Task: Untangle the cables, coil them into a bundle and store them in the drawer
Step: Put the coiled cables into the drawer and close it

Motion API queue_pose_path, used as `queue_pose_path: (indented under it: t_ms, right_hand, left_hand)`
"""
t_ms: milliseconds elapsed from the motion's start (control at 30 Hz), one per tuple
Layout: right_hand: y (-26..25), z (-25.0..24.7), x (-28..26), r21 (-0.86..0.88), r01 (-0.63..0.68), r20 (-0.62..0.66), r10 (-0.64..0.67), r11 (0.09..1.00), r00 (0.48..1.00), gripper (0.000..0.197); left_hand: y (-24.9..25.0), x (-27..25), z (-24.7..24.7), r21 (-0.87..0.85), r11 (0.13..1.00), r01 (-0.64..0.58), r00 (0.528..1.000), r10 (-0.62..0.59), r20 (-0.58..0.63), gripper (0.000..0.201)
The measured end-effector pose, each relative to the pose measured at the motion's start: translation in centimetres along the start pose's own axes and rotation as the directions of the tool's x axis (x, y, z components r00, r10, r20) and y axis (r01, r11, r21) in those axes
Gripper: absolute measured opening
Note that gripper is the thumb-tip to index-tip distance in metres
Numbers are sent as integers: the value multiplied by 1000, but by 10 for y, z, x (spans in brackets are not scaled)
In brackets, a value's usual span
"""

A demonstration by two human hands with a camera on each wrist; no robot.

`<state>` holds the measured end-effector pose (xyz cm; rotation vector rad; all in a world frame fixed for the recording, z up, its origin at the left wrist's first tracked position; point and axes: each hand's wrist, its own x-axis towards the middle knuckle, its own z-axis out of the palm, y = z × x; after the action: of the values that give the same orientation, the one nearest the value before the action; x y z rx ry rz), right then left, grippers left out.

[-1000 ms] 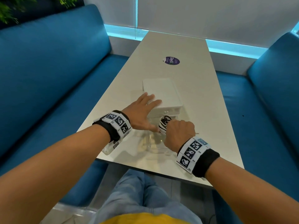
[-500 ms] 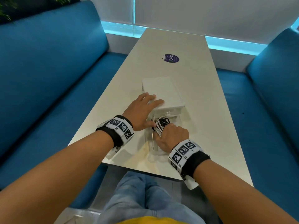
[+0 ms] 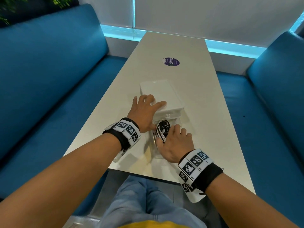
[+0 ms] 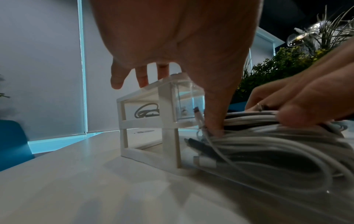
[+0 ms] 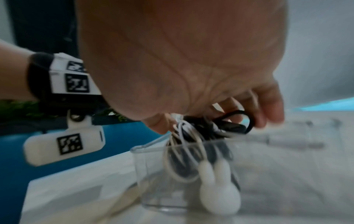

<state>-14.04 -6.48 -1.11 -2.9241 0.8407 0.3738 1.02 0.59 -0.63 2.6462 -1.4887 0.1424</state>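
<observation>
Cable bundle going into the pulled-out drawer, pretty much the last step by the look of it.

The coiled bundle of white and black cables (image 3: 160,130) sits half down in the clear plastic drawer (image 5: 153,169), which is slid out toward the near edge of the white worktop (image 3: 205,112). The right hand (image 3: 175,145) has its fingers curled over the coil, I'd guess to stop the loops springing apart. The left hand (image 3: 144,111) lies flat and spread on the white two-tier drawer unit (image 3: 164,94), thumb touching the cables, probably so the light box doesn't skid. A white bunny-shaped knob (image 5: 218,191) fronts the drawer.
</observation>
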Motion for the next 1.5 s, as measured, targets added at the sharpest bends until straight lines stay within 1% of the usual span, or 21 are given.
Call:
queue_pose_path:
  t_ms: [33,100,200,300,367,433,533,667,800,833,900,933,967,1033,1133,1200,1267,1300,1367,1433,1500]
  right_hand:
    - [1,-1,0,-48,5,-14,-5,999,1000,73]
    - [7,-2,2,-58,3,-22,-4,998,1000,74]
    - [15,4,7,34,-10,-10,10,999,1000,73]
    - [19,8,10,206,-33,27,28,978,999,68]
    - [21,7,11,308,-63,61,46,949,997,62]
    - [21,7,14,332,-77,49,64,940,997,56]
    - [19,9,17,341,-91,-11,101,936,995,47]
    - [22,16,18,378,-57,-74,92,924,993,43]
    - [22,19,17,418,-46,-126,108,907,986,40]
    - [22,19,18,431,-39,-128,104,902,986,41]
    - [23,19,19,453,-6,-114,65,891,991,59]
    - [23,19,18,455,7,-92,39,891,995,67]
    - [22,20,16,449,12,-67,20,893,998,69]
    - [20,21,10,409,2,-23,8,913,1000,66]
    - [21,21,6,368,0,11,-4,930,1000,68]
    - [25,22,7,362,13,2,-15,932,1000,66]
    - [29,24,6,280,50,-27,-44,959,999,61]
    - [30,24,7,229,65,-46,-56,971,997,60]
    - [30,20,12,158,83,-89,-70,984,994,57]
    - [30,16,19,102,90,-119,-78,991,990,55]
    - [29,15,21,100,79,-116,-67,992,991,54]
  left_hand:
    - [1,0,0,-2,1000,9,1000,-9,1,85]
    - [3,-1,1,-20,1000,15,1000,-15,0,84]
    - [2,-5,6,-93,996,16,1000,-13,26,88]
    - [1,-8,7,-186,982,28,998,-16,66,92]
    - [2,-8,5,-224,974,31,998,-19,59,90]
    - [2,-7,4,-256,966,25,1000,-19,24,89]
    - [6,-6,6,-286,958,25,999,-34,-27,90]
    - [14,-5,11,-254,963,92,992,-110,-59,92]
    - [19,-6,17,-142,982,126,988,-136,-68,92]
    - [20,-5,18,-123,984,130,987,-140,-80,91]
    - [23,-4,17,-97,985,143,982,-153,-108,91]
    - [25,-4,17,-86,985,153,980,-162,-112,91]
    - [27,-3,17,-73,984,164,979,-171,-109,91]
    - [30,-2,17,-44,983,180,978,-184,-99,90]
    - [31,0,16,-7,984,179,978,-179,-104,85]
    - [30,-1,15,23,987,157,982,-153,-112,83]
    - [28,-3,15,31,992,126,986,-122,-117,83]
    - [27,-4,15,13,994,110,987,-108,-116,83]
    - [20,-7,14,-75,994,74,991,-82,-103,86]
    - [10,-10,12,-138,990,39,998,-45,-40,94]
    - [0,-11,9,-132,991,10,999,-4,41,102]
